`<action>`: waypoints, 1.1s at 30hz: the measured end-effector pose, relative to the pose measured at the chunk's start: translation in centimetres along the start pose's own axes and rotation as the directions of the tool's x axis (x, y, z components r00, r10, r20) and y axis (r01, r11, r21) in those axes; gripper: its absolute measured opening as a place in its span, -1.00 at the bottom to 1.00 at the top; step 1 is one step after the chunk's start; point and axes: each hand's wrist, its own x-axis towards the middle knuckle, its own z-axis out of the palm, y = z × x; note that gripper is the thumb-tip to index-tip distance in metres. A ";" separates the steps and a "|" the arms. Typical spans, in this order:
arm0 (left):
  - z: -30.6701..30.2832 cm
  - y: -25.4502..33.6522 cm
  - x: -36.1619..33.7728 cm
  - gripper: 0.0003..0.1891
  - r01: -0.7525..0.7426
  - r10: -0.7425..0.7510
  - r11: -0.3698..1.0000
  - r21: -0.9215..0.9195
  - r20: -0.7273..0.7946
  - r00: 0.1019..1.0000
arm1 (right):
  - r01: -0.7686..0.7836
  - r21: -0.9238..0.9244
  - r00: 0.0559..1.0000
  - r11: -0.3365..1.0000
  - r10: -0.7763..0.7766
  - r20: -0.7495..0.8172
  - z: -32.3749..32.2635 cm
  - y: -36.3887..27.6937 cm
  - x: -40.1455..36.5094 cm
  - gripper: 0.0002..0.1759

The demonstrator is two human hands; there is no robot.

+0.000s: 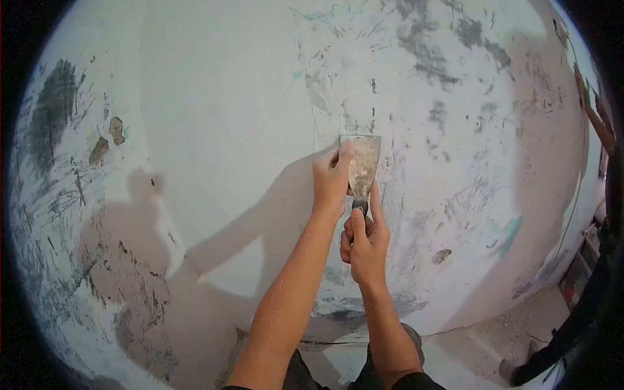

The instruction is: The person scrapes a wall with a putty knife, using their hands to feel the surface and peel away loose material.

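Note:
A wide putty knife [366,161] stands upright in front of the wall, its metal blade stained and its straight edge at the top. My right hand [368,250] is closed round the dark handle, thumb lying along it and one finger stretched up beside the blade. At the blade's left side, my left hand [330,177] grips it with the thumb on the face and the other fingers curled. The scraped wall [221,110] behind is whitish, with grey patches and scratch marks around the tool.
Chipped holes [116,130] mark the wall at the left, and another chip [441,256] sits low on the right. Along the right edge, another person's arm [595,114] reaches to the wall. A dusty floor [481,348] lies below.

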 end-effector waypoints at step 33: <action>0.2 0.0 1.3 -0.66 -0.025 0.026 0.999 0.024 -0.040 0.999 | -0.033 0.066 0.999 0.997 0.034 -0.010 0.8 -1.7 -0.3 -0.31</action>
